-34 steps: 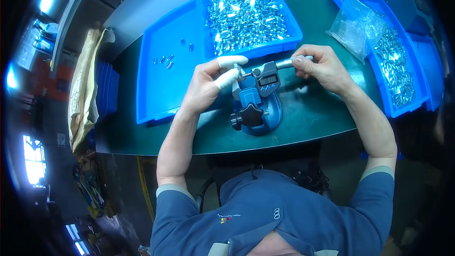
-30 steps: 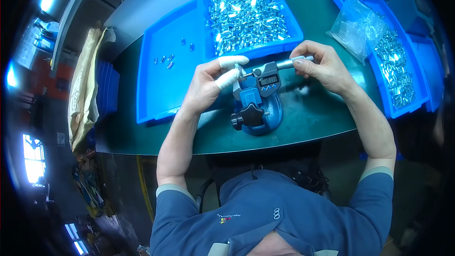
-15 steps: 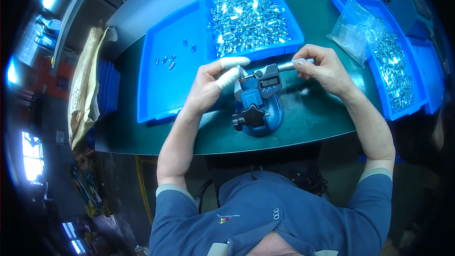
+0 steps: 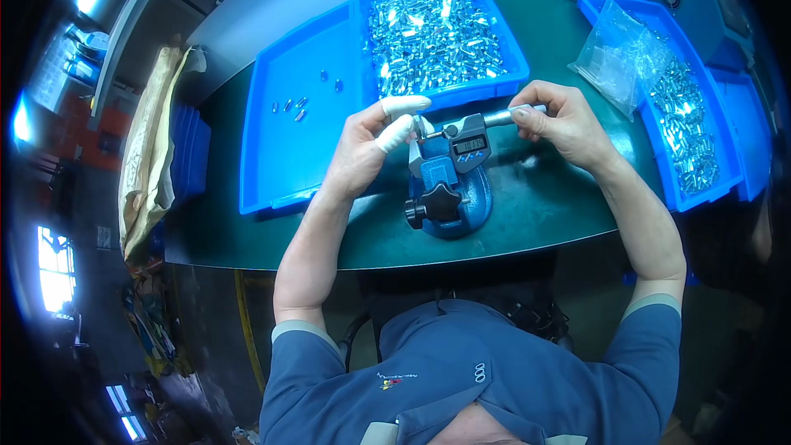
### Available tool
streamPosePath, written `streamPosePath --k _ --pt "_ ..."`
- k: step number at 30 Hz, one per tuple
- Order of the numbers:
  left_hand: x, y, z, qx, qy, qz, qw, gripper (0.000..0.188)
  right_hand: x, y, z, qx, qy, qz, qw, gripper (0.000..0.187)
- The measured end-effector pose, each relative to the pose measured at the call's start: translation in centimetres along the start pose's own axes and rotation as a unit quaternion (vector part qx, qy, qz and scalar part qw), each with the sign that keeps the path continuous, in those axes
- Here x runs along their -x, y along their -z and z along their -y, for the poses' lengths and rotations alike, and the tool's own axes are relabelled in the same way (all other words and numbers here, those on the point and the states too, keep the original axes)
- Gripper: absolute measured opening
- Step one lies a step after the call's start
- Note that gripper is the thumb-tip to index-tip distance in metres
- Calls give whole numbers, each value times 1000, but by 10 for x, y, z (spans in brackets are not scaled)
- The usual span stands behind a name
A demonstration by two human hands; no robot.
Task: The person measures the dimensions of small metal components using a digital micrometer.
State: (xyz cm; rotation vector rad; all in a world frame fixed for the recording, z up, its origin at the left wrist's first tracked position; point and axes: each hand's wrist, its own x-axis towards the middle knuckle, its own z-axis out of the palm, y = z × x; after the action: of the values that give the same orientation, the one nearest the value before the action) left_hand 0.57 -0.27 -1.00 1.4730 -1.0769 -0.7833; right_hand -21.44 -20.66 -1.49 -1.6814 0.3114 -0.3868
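Note:
A digital micrometer (image 4: 470, 144) is clamped in a blue stand (image 4: 470, 206) with a black star knob (image 4: 441, 202). My left hand (image 4: 362, 144), with white covers on thumb and forefinger, is at the measuring jaws. Its two fingertips close around a small shiny metal part (image 4: 423, 125), mostly hidden by the fingers and frame. My right hand (image 4: 564, 124) pinches the micrometer's silver thimble (image 4: 499, 117) at its outer end, between thumb and bent fingers.
Behind the micrometer, a blue tray (image 4: 521, 74) is heaped with small metal cylinders. A shallower blue tray (image 4: 280, 156) at left holds several cylinders. At right, another blue tray (image 4: 671, 185) has more parts and a clear plastic bag (image 4: 614, 53). Brown paper (image 4: 148, 140) stands at the table's left.
My left fingertips have drawn back very slightly to the left at the jaws. My right hand stays on the thimble, and the trays are as before.

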Motion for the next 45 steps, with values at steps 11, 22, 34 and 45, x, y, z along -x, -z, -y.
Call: streamPosePath --k 11,22,34,45 --pt "1 -1 0 1 -7 -7 1000 31 0 -1 0 11 4 -2 1000 31" --pt "3 -1 -6 6 34 1 999 27 -1 0 -6 22 -12 -1 1000 34" --pt "4 -3 -7 9 28 -7 1000 24 0 0 -3 8 1 1 1000 30" --pt "5 -5 -11 22 26 -7 999 23 -1 1 -5 15 4 -3 1000 37"
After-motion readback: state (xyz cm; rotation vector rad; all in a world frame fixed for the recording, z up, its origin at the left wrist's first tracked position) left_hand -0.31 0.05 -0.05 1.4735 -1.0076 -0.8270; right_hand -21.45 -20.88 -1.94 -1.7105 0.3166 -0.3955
